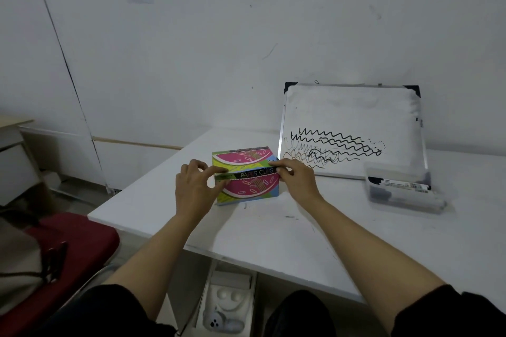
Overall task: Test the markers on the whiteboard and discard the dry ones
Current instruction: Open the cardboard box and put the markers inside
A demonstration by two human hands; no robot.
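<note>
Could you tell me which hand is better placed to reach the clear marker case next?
The right hand: the marker case lies on its side of the table, below the whiteboard. The left hand holds the paper clips box at its far end.

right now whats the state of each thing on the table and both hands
paper clips box: closed, flat on the table, held at both ends
left hand: fingers pinching the box's left end
right hand: fingers gripping the box's right end
whiteboard: propped against the wall, black wavy test lines on its lower part
clear plastic case: lying flat, markers inside
</note>
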